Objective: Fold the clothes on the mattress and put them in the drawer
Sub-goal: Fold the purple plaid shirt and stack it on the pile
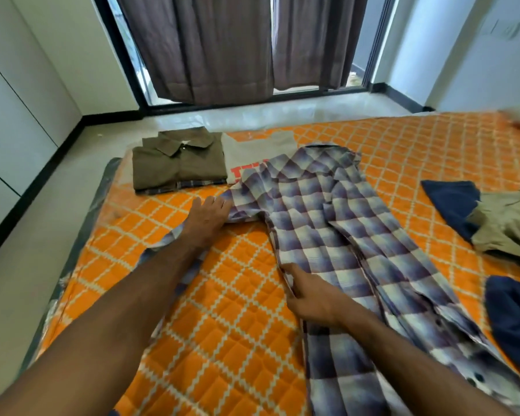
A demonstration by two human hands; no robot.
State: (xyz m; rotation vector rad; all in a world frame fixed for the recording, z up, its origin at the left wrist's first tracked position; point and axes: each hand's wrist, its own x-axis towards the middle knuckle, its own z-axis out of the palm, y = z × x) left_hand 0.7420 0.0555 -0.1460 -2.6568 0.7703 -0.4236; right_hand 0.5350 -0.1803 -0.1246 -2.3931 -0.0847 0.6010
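Lying folded at the far left corner of the orange mattress (pixel 222 340) is a brown shirt (pixel 177 163), with a grey T-shirt (pixel 252 151) just beside it. Nearer, the left hand (pixel 206 216) rests flat, fingers straight, on a sleeve of the spread checked shirt (pixel 327 229). The right hand (pixel 308 295) pinches that shirt's side edge. Blue and khaki clothes (pixel 493 220) lie crumpled at the right.
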